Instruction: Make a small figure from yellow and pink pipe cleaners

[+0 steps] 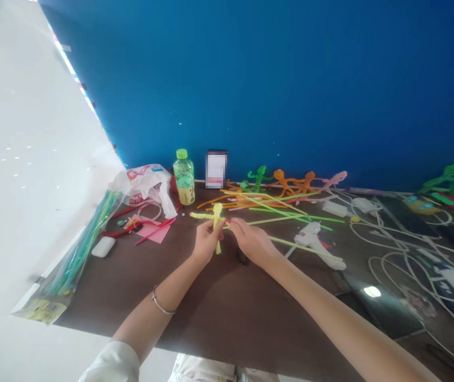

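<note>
A pale yellow pipe-cleaner figure [217, 211] stands upright in the grip of my left hand [205, 240], pinched between thumb and fingers. It has a rounded head, one arm stretched to the left, and a body end showing below my fingers. My right hand [249, 243] is closed beside it, its fingertips pinching near the figure's right side, where a small red bit shows. What exactly those fingertips hold is partly hidden. Loose yellow and green pipe cleaners [290, 216] lie behind my right hand. A white glue gun [317, 245] rests to its right.
A drink bottle [184, 178], a phone [216, 170] and a plastic bag [147, 183] stand along the blue wall. Finished-looking figures in green and orange [282, 182] lean there too. At left lie packed pipe cleaners [87, 244] and a white earbud case [103, 246]; cables [394, 254] tangle at right.
</note>
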Action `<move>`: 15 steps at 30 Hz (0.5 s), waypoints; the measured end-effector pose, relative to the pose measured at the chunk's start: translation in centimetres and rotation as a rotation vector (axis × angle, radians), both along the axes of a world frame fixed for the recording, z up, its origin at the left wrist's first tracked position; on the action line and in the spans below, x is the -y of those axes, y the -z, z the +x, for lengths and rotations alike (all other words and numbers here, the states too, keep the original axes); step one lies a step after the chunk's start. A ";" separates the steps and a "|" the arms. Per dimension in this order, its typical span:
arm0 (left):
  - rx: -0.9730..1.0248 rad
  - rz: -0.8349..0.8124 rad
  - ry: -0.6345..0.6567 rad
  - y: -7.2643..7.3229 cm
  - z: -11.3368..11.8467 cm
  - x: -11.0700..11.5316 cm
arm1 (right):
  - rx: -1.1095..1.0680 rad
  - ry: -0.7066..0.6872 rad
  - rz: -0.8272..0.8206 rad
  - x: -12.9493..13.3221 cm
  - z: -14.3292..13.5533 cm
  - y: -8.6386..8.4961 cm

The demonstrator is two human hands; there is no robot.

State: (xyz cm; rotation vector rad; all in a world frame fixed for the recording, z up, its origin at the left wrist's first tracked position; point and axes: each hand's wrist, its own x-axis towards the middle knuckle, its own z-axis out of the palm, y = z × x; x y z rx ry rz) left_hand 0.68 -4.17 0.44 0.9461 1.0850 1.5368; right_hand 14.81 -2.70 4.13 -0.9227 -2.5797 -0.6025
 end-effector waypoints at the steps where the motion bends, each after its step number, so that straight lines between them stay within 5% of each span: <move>1: -0.012 -0.001 -0.003 0.0 0.0 0.0 | -0.006 0.004 0.005 0.2 0.0 0.0; 10: -0.135 0.006 -0.017 0.2 0.1 0.1 | -0.196 0.058 -0.156 1.2 -1.1 0.7; 15: -0.203 0.013 -0.018 0.3 -0.1 0.2 | -0.094 -0.052 -0.130 0.5 -0.8 -0.8</move>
